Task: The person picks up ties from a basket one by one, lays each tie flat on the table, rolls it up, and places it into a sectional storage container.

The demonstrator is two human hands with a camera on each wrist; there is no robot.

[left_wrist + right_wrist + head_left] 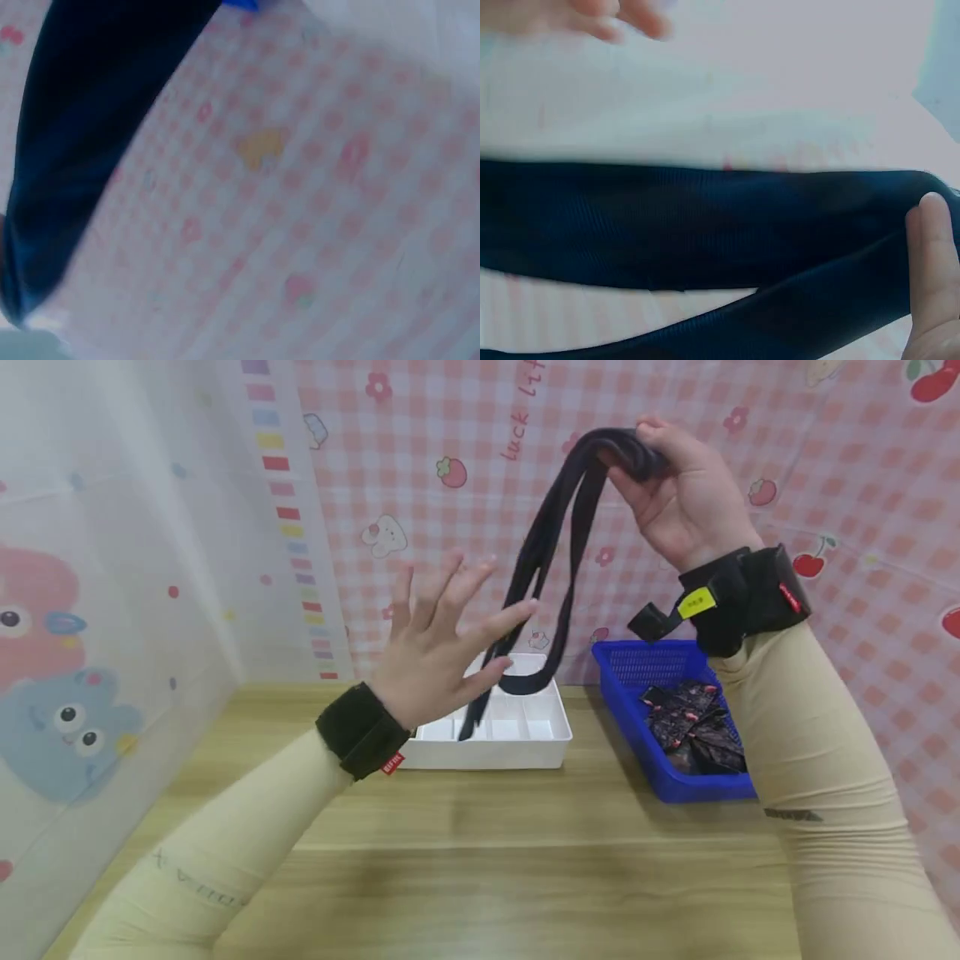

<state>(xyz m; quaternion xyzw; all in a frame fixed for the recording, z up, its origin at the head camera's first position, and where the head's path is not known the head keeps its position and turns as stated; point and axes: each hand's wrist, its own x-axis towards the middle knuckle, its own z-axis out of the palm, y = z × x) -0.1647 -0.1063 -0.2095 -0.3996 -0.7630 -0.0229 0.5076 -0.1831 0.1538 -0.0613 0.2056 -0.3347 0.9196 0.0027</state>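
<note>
A long dark navy necktie (551,522) hangs folded over in loops from my raised right hand (690,497), whose thumb and fingers grip its upper bend. In the right wrist view, two bands of the necktie (667,225) stretch across, with fingers (936,270) of the right hand against it. My left hand (438,660) is held up beside the hanging lengths, fingers spread and straight. Whether its thumb and forefinger touch the fabric, I cannot tell. Close to the left wrist camera, the necktie (82,127) fills the left side; no left fingers show clearly there.
Behind the hanging necktie stands a white divided box (491,755) on the wooden table (465,860). To the right, a blue plastic basket (630,718) contains several dark patterned items (686,718), partly hidden by my right arm. A checked curtain (450,410) closes off the back.
</note>
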